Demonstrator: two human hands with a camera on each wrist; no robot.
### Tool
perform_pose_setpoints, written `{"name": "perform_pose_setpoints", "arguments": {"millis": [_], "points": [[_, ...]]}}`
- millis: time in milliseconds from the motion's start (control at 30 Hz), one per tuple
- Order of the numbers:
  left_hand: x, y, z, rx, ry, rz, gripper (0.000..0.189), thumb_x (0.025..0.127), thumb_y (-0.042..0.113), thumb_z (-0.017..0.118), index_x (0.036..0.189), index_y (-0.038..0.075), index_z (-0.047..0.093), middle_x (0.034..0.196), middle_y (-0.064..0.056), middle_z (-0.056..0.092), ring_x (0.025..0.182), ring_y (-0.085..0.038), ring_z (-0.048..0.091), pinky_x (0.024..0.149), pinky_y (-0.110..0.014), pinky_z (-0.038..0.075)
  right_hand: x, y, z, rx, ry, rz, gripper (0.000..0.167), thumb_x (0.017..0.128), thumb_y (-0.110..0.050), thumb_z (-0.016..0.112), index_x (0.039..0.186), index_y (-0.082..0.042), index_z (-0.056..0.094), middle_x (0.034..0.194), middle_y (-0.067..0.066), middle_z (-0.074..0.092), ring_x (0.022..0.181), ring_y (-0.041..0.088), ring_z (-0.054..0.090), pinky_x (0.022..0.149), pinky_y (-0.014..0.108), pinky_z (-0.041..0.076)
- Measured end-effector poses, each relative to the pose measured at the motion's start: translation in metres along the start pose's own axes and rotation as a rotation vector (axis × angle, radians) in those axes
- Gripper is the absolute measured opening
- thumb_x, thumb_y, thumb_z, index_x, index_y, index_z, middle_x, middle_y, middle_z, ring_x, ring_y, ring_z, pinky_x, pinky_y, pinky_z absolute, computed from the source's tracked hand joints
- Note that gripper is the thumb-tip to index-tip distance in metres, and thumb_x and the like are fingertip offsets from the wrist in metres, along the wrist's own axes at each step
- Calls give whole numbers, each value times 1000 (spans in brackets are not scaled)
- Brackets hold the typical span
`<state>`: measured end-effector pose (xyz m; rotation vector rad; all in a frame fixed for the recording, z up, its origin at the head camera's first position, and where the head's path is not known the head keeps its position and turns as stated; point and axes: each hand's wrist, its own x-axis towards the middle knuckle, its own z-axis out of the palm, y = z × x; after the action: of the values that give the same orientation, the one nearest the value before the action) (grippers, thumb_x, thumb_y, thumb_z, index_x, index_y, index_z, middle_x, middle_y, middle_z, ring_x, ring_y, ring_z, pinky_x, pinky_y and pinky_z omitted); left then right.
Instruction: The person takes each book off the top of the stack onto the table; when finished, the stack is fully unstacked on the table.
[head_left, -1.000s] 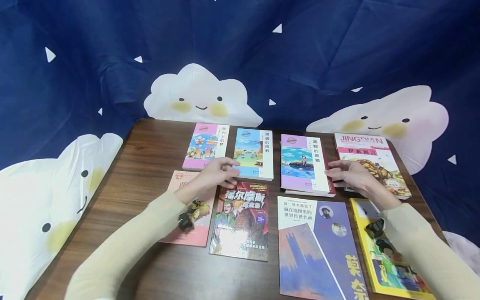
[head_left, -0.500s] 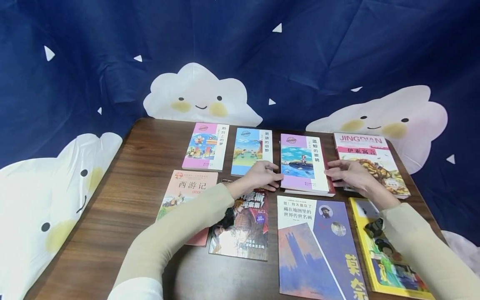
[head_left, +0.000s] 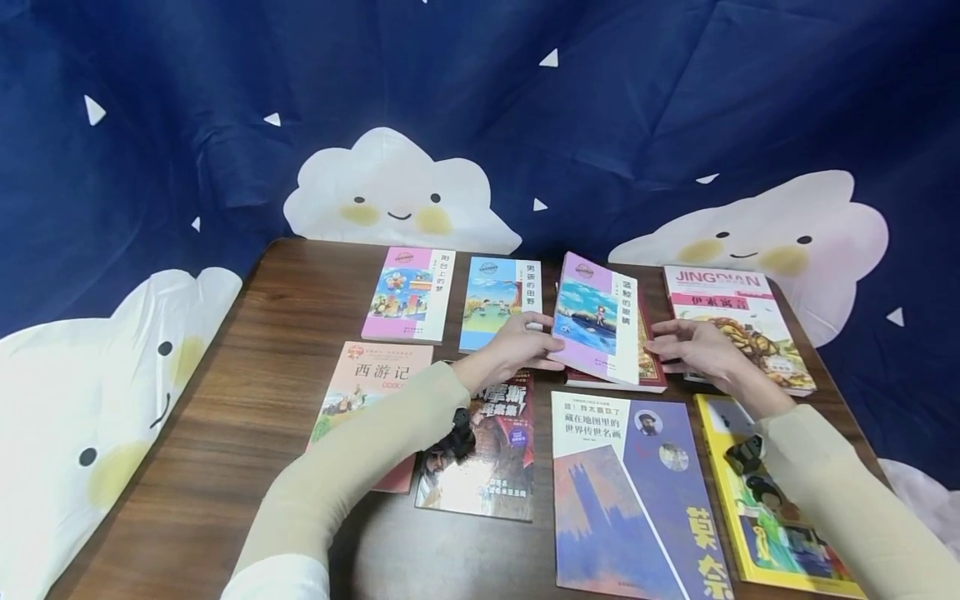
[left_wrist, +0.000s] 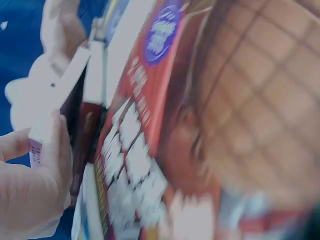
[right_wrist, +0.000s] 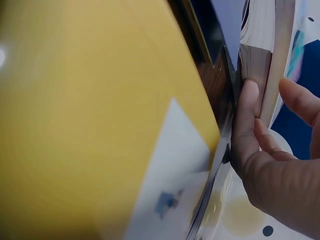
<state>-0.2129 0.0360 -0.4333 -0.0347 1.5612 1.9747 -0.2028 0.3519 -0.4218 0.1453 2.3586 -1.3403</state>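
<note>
In the head view my left hand (head_left: 521, 343) pinches the lower left of a paperback (head_left: 588, 321) with a whale picture and a purple-and-white cover. This paperback is tilted and partly raised over a thicker red book (head_left: 651, 360), most of which it hides. The left wrist view shows its pale edge (left_wrist: 74, 75) between my thumb and fingers. My right hand (head_left: 693, 346) is at the red book's right side. From the right wrist, the fingers (right_wrist: 246, 100) lie along the page block (right_wrist: 256, 62), with the thumb held apart from them.
Left of the whale paperback lie a blue book (head_left: 491, 312) and a pink-purple one (head_left: 401, 304). A white-and-pink book (head_left: 750, 333) is at right. Nearer are a pink book (head_left: 375, 375), a detective book (head_left: 480, 483), a purple art book (head_left: 615, 500) and a yellow book (head_left: 780, 525).
My left hand has moved right from near the blue book to the whale paperback and taken hold of it. That paperback has lifted and tilted, baring more of the red book. The right hand stays nearly still.
</note>
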Motion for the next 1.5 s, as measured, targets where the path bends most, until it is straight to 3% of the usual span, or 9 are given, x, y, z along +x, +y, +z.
{"name": "perform_pose_setpoints", "arguments": {"millis": [133, 267, 433, 567, 667, 833, 1100, 1333, 1500], "points": [[-13, 14, -22, -29, -9, 38, 54, 98, -11, 62, 149, -1, 46, 113, -21, 69, 83, -20, 74, 89, -38, 68, -1, 1, 1, -7, -9, -24, 70, 105, -17, 67, 158, 11, 32, 130, 19, 67, 91, 1, 70, 84, 27, 67], [-36, 29, -59, -8, 13, 89, 55, 99, -10, 60, 152, 1, 46, 125, -23, 67, 92, -19, 74, 92, -41, 67, -1, 2, 2, -15, -20, -31, 67, 105, -12, 65, 158, 11, 32, 135, 26, 58, 91, 1, 70, 83, 27, 67], [-71, 49, -118, 30, 84, 156, 60, 101, -8, 58, 157, 5, 41, 111, -7, 59, 81, -10, 67, 91, -37, 68, 1, 4, 0, -25, -18, -30, 67, 106, -13, 65, 159, 11, 31, 142, 31, 53, 91, 2, 70, 83, 27, 67], [-102, 68, -169, 47, 144, 195, 61, 102, -6, 57, 159, 6, 38, 108, -2, 69, 85, -11, 72, 94, -35, 67, 1, 4, 0, -27, -22, -28, 68, 106, -13, 64, 159, 11, 30, 143, 33, 52, 91, 2, 70, 83, 27, 67], [-124, 78, -206, 22, 175, 234, 53, 103, -6, 57, 153, 7, 45, 106, -1, 77, 95, -15, 77, 92, -35, 67, 1, 3, 0, -29, -22, -24, 68, 106, -13, 64, 159, 11, 30, 143, 32, 52, 91, 2, 70, 83, 27, 67], [-149, 82, -265, -63, 224, 298, 37, 103, -5, 60, 134, 14, 54, 102, 0, 80, 89, -14, 79, 83, -35, 70, 1, 2, 0, -35, -21, -24, 67, 106, -13, 65, 159, 11, 30, 142, 32, 53, 91, 2, 70, 82, 26, 67], [-160, 69, -330, -63, 282, 249, 43, 106, 6, 59, 145, 12, 42, 100, 5, 81, 88, -10, 79, 77, -30, 69, 2, 3, 0, -29, -24, -21, 67, 105, -11, 64, 159, 11, 30, 141, 32, 54, 90, 3, 70, 82, 27, 67], [-156, 55, -358, -11, 295, 196, 66, 108, 7, 56, 164, 2, 19, 100, 8, 79, 91, -7, 78, 81, -29, 69, 2, 3, 1, -30, -18, -27, 67, 105, -12, 65, 158, 11, 31, 141, 32, 54, 90, 3, 70, 82, 27, 67], [-150, 51, -368, 89, 316, 164, 69, 109, 7, 54, 166, 1, 17, 100, 12, 76, 92, -3, 75, 83, -27, 68, 1, 3, 1, -36, -13, -25, 67, 105, -13, 66, 158, 11, 32, 140, 32, 54, 90, 3, 70, 82, 28, 67]]}}
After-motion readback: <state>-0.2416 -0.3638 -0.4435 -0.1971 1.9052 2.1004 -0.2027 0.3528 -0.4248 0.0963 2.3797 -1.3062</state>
